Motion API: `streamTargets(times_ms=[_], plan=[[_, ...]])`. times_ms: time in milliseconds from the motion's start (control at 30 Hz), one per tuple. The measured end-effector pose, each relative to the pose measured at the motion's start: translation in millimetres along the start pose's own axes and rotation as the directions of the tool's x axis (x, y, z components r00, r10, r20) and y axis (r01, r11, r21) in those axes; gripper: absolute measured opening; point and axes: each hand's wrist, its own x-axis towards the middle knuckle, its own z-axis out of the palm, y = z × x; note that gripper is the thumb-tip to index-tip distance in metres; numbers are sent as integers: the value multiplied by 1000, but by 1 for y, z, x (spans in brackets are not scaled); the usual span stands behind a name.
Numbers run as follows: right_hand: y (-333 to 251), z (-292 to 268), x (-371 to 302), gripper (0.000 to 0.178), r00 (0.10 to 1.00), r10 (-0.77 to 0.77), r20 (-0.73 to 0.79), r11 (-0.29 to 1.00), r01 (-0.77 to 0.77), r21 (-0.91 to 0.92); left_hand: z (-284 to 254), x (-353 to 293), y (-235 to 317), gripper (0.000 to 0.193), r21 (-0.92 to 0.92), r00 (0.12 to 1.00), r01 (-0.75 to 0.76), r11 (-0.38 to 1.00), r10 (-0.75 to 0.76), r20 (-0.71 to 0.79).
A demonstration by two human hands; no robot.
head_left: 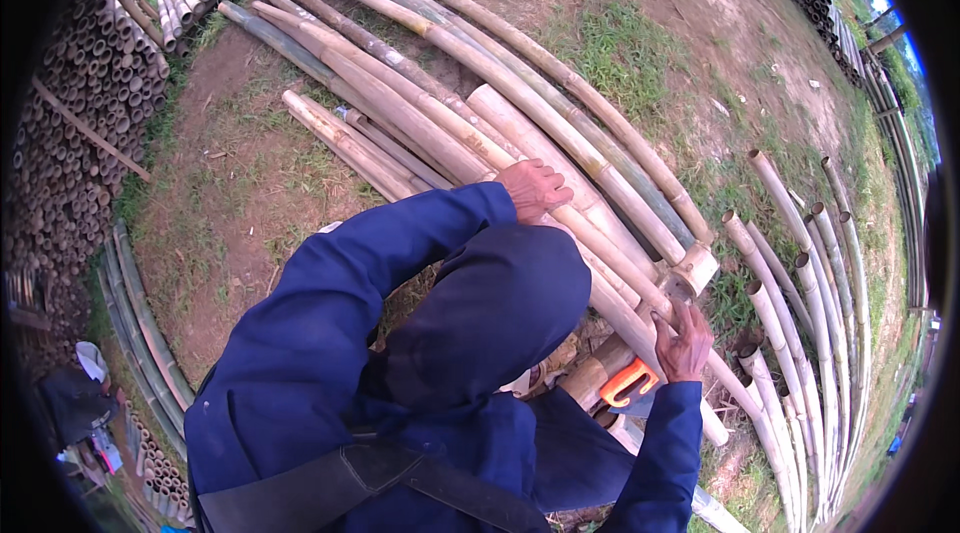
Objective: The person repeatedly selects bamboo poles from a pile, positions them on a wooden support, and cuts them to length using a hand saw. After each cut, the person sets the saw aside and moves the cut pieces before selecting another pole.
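A long tan bamboo pole slants in front of me from upper left to lower right. My left hand lies over it with the fingers curled round its upper side. Farther down, at the pole's lower right end, my right hand is closed, thumb and fingers against the bamboo; part of that grip is hidden. Just beyond the right hand is a short cut bamboo piece. Below, between my legs and right forearm, is a saw with an orange handle; its grey blade is mostly covered by my sleeve.
More bamboo poles lie alongside on the grassy dirt. Several upright-looking pole ends fan out on the right. A big stack of cut bamboo stands at the left. A person in dark clothes is at the lower left.
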Motion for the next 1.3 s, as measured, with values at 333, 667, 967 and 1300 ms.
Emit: streamTargets(times_ms=[333,667,967,1300], plan=[[8,6,16,39,1000,8,18,996,-10,85,3,13,-14,66,32,993,55,998,-58,106],[16,-7,13,38,1000,-11,20,996,9,89,5,19,1,66,-4,998,69,998,-69,-3],[25,10,19,40,999,6,-38,998,-4,68,16,22,-6,68,-8,996,88,996,-88,7],[41,50,-14,43,981,158,112,977,-172,128,37,4,3,61,-135,999,52,989,-52,6]])
